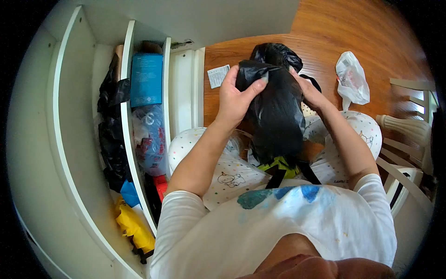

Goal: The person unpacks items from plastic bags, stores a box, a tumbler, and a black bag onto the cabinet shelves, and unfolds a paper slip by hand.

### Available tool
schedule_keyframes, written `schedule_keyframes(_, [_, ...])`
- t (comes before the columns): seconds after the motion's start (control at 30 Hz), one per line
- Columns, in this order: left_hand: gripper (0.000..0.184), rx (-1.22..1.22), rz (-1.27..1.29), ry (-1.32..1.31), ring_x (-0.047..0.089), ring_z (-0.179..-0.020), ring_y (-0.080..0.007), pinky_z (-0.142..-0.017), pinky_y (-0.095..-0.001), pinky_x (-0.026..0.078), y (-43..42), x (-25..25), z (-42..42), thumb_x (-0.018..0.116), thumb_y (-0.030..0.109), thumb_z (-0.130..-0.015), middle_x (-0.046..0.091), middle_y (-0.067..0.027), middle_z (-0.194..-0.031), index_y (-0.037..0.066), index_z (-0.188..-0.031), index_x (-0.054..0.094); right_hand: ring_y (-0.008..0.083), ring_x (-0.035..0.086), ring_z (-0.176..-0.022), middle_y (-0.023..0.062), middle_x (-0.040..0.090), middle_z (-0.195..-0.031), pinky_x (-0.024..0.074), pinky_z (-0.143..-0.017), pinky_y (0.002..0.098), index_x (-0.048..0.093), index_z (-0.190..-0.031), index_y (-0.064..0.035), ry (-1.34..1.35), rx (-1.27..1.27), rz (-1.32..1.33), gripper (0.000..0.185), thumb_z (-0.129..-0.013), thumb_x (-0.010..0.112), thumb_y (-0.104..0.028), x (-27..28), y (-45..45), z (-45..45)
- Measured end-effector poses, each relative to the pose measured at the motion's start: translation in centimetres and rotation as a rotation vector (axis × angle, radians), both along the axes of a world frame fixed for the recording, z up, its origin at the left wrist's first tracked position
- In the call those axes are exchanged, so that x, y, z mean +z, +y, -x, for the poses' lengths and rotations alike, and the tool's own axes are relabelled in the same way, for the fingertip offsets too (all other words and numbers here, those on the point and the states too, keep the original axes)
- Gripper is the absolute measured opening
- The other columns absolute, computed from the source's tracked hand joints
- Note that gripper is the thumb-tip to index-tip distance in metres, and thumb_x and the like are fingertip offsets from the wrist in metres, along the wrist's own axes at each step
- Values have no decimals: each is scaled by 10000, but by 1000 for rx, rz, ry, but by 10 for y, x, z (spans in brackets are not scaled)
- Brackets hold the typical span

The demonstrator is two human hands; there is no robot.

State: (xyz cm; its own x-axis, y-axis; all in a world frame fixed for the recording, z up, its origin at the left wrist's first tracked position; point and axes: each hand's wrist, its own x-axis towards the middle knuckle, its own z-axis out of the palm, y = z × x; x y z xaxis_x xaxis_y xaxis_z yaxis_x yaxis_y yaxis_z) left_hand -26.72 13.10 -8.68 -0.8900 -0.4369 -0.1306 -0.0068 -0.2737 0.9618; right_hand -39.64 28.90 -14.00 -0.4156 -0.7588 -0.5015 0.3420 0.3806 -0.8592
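A black plastic bag (274, 109) hangs between my two hands in front of my lap. My left hand (237, 95) grips its upper left edge, thumb lying over the front of the plastic. At the bag's right side, my right hand (309, 90) holds on, with its fingertips partly hidden behind the plastic. Just beyond is another bundle of black plastic (278, 53) on the floor. Under the held bag, a yellow-green item with black straps (281, 165) shows between my legs.
On the left, an open white cabinet (127, 93) holds a blue box (147, 79), clear bags (151, 139), black plastic bags (111, 135) and a yellow package (132, 225). A white plastic bag (352, 79) and a printed paper (217, 76) lie on the wooden floor. A chair (409, 128) stands right.
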Motion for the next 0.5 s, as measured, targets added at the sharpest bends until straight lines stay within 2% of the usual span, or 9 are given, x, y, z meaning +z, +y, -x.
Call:
schedule_keyframes(0.03, [277, 62, -27, 14, 565, -789, -104, -735, -248, 469, 0, 0, 0, 694, 98, -764, 601, -42, -882, 13, -960, 518, 247, 374, -1214, 172, 412, -1308, 251, -1031, 328, 404, -1283, 15, -70, -65, 61, 805, -856, 271, -653, -18, 0, -5])
schedule_keyframes(0.07, [277, 68, -27, 9, 565, -789, -104, -735, -248, 469, -3, -4, 1, 694, 98, -764, 601, -42, -882, 13, -960, 518, 247, 374, -1214, 172, 412, -1308, 251, -1031, 328, 404, -1283, 15, -74, -58, 60, 805, -856, 271, -653, -18, 1, -4])
schedule_keyframes(0.13, [256, 237, 73, -38, 554, -761, -92, -709, -239, 465, -12, -17, 5, 689, 98, -770, 595, -33, -858, 20, -942, 515, 249, 267, -1293, 165, 296, -1392, 204, -1059, 326, 244, -1372, -9, -385, 19, 140, 832, -854, 246, -660, -15, 3, -4])
schedule_keyframes(0.2, [248, 290, 38, -31, 537, -732, -88, -681, -233, 453, -18, -22, 11, 690, 104, -768, 584, -25, -828, 28, -920, 509, 247, 283, -1284, 164, 315, -1381, 208, -1057, 327, 210, -1383, -15, -416, -98, 64, 805, -871, 218, -636, -24, 3, -14])
schedule_keyframes(0.27, [244, 392, 257, -67, 528, -710, -93, -669, -233, 443, -23, -31, 16, 693, 105, -761, 576, -17, -809, 32, -885, 496, 236, 315, -1256, 158, 328, -1366, 225, -1047, 328, 203, -1382, -16, -286, -56, 240, 772, -886, 230, -607, -19, 7, -27])
schedule_keyframes(0.3, [254, 416, 366, -30, 526, -671, -109, -641, -250, 439, -21, -33, 18, 696, 128, -756, 570, -25, -763, 37, -857, 481, 233, 320, -1243, 146, 325, -1359, 232, -1038, 313, 215, -1366, 5, -282, 15, 306, 826, -846, 365, -620, 8, 4, -33])
schedule_keyframes(0.33, [254, 418, 366, -31, 526, -671, -109, -641, -250, 439, -20, -35, 18, 696, 128, -756, 570, -25, -763, 37, -857, 481, 234, 325, -1234, 160, 341, -1340, 243, -1028, 301, 244, -1336, 43, -102, 161, 211, 929, -754, 528, -623, -3, 5, -26])
schedule_keyframes(0.4, [263, 424, 604, -96, 533, -644, -131, -620, -274, 443, -19, -36, 19, 694, 155, -758, 570, -46, -728, 41, -848, 475, 200, 315, -1237, 132, 329, -1344, 242, -1026, 308, 202, -1371, 2, 50, 171, 190, 911, -720, 646, -455, 1, 6, -29])
schedule_keyframes(0.5, [279, 429, 685, -89, 553, -647, -170, -608, -297, 446, -17, -41, 19, 685, 189, -767, 577, -74, -719, 39, -859, 468, 225, 432, -1130, 190, 457, -1213, 330, -959, 310, 294, -1282, 88, 117, 58, 202, 903, -661, 687, -436, 11, 1, -38])
